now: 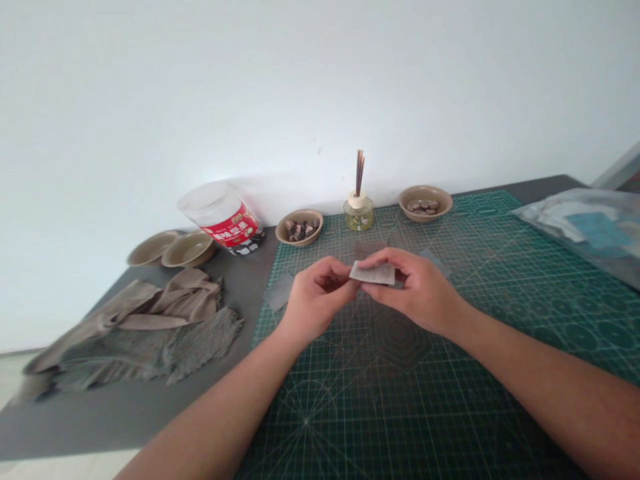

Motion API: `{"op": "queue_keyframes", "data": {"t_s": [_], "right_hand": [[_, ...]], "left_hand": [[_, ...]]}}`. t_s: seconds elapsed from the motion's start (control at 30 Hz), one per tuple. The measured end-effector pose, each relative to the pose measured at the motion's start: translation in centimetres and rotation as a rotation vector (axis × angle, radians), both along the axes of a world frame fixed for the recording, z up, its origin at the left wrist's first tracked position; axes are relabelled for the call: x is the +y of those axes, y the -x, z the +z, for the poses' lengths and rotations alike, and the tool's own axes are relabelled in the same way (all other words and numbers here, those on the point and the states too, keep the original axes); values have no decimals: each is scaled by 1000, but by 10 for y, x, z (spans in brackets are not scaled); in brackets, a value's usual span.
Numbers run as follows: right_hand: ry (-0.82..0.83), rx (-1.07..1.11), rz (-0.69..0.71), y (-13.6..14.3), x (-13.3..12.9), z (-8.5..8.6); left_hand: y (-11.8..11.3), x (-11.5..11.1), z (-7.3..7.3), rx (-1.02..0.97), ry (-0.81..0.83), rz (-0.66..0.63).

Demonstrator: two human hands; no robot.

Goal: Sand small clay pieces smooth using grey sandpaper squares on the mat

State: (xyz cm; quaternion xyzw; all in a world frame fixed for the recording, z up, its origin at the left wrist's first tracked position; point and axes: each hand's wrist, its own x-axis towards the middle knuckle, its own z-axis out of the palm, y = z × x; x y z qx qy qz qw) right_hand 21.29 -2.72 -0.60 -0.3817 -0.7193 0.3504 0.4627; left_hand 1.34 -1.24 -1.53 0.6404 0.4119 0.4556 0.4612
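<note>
Nearby, chunks (299,231) in bowl (300,243); hands (425,293) pinch pale sheet (379,274).

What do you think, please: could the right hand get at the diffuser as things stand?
Probably yes: nothing tall seems to stand between the right hand and the diffuser, though that hand holds what looks like a white pouch.

left forearm (220,403) and right forearm (540,370) angled inward, bare. left grip (317,298) and right grip (425,290) sat close together, both pinched at the tips.
</note>
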Motion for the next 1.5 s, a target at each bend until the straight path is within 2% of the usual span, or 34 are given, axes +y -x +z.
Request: {"op": "queue_keyframes", "data": {"t_s": [0.2,0.43,0.57,0.9,1.13,1.23,1.37,1.5], "right_hand": [[-341,-275,-63,-2,-2,0],[-526,-591,-94,7,-10,-6],[-554,-612,-158,9,-10,-10],[-570,-602,-186,13,-11,-12],[-302,-507,-296,9,-4,-7],[-401,-420,-311,10,-8,-5],[-602,-441,-207,13,-14,-6],[-642,-499,-171,13,-13,-8]], "left_hand": [[-1,0,1,112,-1,45],[-2,-4,1,198,-66,148],[-3,-4,0,123,-33,134],[-5,-8,1,90,-68,165],[-6,-7,0,-23,-86,158],[-7,-6,1,-8,-84,165],[-6,-7,1,66,-120,159],[-4,-7,-2,82,-152,144]]}}
